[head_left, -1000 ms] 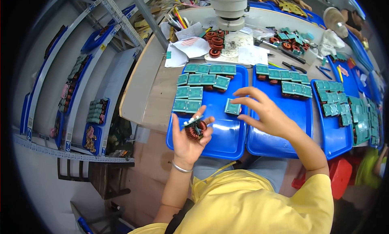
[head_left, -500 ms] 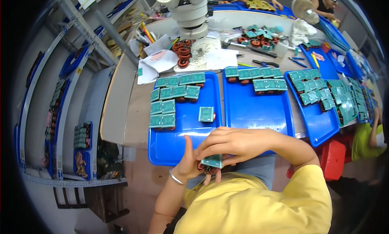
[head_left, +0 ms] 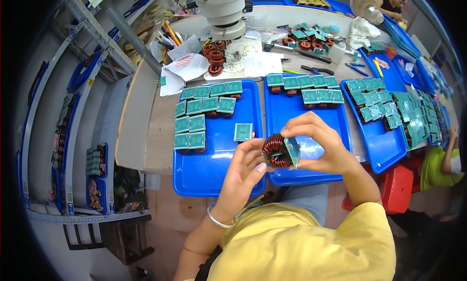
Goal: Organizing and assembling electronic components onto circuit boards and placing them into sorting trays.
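Note:
Above the front edge of the trays I hold a copper-wound toroidal coil [head_left: 275, 150], tilted on its side. A square green circuit board [head_left: 293, 151] is fixed to its right face. My right hand [head_left: 323, 147] pinches the board's edges between thumb and fingers. At the coil's left side, my left hand [head_left: 242, 170] has its fingertips and thumb curled against the windings. Just behind that hand, a single board-topped coil [head_left: 243, 132] sits in the left blue tray [head_left: 219, 171]. Several more stand in rows along that tray's back and left.
The middle blue tray [head_left: 311, 135] and right blue tray [head_left: 389, 157] hold more board-topped coils. Behind them are a microscope [head_left: 221, 11], red ring cores [head_left: 214, 57], pliers [head_left: 317, 72] and papers [head_left: 177, 72]. A red stool [head_left: 398, 186] stands at right, shelving at left.
Both hands have risen away from my body, carrying the coil up over the trays. It has turned from board-up to sideways, and my right hand has shifted to its right side.

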### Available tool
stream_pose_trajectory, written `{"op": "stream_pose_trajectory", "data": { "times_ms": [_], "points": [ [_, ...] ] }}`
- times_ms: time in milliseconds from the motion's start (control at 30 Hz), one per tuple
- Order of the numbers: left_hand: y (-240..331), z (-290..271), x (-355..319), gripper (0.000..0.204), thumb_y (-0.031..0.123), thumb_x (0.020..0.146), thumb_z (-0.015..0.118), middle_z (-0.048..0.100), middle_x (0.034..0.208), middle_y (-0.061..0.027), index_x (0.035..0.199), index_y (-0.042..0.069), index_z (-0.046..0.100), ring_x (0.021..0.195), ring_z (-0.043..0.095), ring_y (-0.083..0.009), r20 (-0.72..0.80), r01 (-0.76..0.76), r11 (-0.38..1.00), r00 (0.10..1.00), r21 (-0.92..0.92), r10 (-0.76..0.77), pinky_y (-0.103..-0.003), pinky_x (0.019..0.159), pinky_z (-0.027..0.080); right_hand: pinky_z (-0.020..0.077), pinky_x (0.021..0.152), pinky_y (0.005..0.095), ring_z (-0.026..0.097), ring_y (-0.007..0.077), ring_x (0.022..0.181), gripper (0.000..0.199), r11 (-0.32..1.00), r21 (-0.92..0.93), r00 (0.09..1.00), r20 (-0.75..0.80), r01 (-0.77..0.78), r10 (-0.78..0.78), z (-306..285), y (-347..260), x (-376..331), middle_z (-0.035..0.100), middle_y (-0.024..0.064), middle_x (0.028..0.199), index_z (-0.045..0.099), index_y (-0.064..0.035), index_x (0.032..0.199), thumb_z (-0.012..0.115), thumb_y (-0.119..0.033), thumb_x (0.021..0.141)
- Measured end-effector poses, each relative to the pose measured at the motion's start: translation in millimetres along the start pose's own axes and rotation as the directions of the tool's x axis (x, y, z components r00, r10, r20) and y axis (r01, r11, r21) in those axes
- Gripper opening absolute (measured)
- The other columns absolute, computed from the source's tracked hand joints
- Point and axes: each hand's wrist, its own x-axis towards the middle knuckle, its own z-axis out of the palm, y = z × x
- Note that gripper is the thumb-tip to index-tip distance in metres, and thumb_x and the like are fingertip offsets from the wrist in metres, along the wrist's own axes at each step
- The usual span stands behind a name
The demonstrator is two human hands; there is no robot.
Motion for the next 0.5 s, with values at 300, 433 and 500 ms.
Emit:
{"op": "stream_pose_trajectory", "data": {
  "times_ms": [300, 433, 500],
  "points": [
    [10.3, 9.4, -6.1, 0.031, 0.002, 0.087, 0.047, 0.052, 0.112, -0.0162, 0.115, 0.001, 0.033, 0.104, 0.050, -0.0183, 0.004, 0.034, 0.999, 0.999, -0.041, -0.033, -0.031, 0.089, 0.041, 0.0449, 0.076, 0.0347, 0.056, 0.0261, 0.090, 0.053, 0.998, 0.053, 0.999, -0.038, -0.035, 0.037, 8.3, -9.4, -7.5, 0.056, 0.0125, 0.100, 0.056, -0.0033, 0.103, 0.079, -0.017, 0.058],
    [8.9, 7.8, -8.4, 0.029, 0.001, 0.087, 0.047, 0.053, 0.110, -0.0163, 0.113, 0.001, 0.034, 0.101, 0.053, -0.0183, -0.006, 0.049, 0.998, 0.999, -0.048, -0.049, -0.030, 0.087, 0.043, 0.0451, 0.077, 0.0345, 0.056, 0.0268, 0.090, 0.053, 0.991, 0.100, 0.996, -0.017, -0.084, 0.086, 8.4, -12.2, -7.7, 0.056, 0.0128, 0.099, 0.056, -0.0024, 0.102, 0.080, -0.017, 0.057],
    [9.4, 7.4, -7.7, 0.029, 0.001, 0.087, 0.047, 0.054, 0.110, -0.0160, 0.113, 0.001, 0.033, 0.100, 0.053, -0.0180, -0.001, 0.050, 0.997, 0.999, -0.051, -0.051, -0.030, 0.085, 0.044, 0.0442, 0.078, 0.0349, 0.054, 0.0277, 0.091, 0.051, 0.992, 0.100, 0.997, -0.010, -0.080, 0.081, 9.7, -14.9, -7.8, 0.055, 0.0128, 0.100, 0.055, -0.0025, 0.103, 0.078, -0.013, 0.058]
  ]
}}
